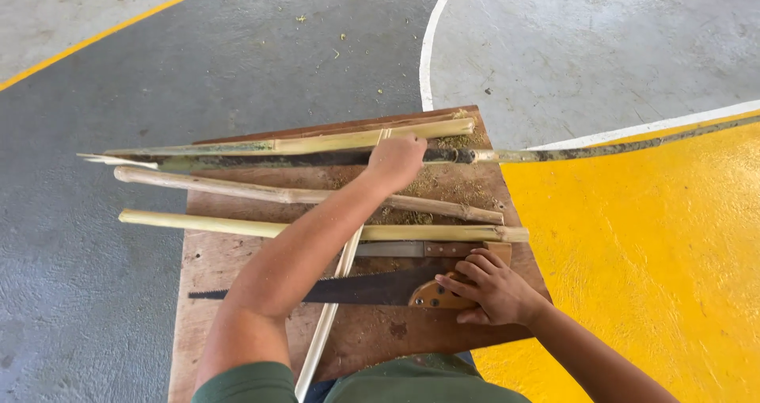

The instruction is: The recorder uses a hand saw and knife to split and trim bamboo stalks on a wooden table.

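Resting on board (237,268): dark-bladed, wooden-handled saw (356,290).

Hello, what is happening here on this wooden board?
A person leans over a low brown wooden board lying on a painted concrete floor. The left hand reaches forward and rests on a long dark green-grey bamboo pole at the far side of the board. The right hand grips the brown wooden handle of a dark-bladed hand saw lying flat on the board. Several pale yellow bamboo sticks lie across the board, and a thin pale strip runs under the left arm.
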